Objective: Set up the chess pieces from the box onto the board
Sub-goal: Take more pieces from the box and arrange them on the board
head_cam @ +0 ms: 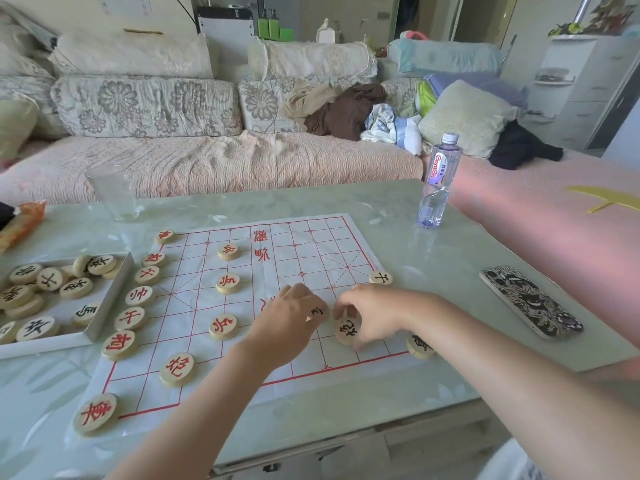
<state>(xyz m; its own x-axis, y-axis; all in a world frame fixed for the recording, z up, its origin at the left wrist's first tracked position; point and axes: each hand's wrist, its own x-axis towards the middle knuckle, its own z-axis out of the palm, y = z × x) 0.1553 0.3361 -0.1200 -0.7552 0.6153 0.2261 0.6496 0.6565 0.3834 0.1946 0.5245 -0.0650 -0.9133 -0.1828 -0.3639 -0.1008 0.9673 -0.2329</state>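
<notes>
A white paper board [284,268] with red grid lines lies on the table. Several round wooden pieces with red characters stand along its left side and middle, such as one near the front left corner [95,412]. My left hand [289,323] holds a black-lettered piece [319,312] over the board's right half. My right hand [375,313] pinches another black-lettered piece [347,330] that sits on the board. Two more black pieces rest by the right edge [381,278] [419,346]. The white box [100,306] at the left holds several black-lettered pieces.
A water bottle [438,181] stands beyond the board's right corner, a drinking glass [112,192] at the back left. A phone [530,301] lies to the right. An orange packet [20,221] sits at the far left. A sofa with cushions runs behind the table.
</notes>
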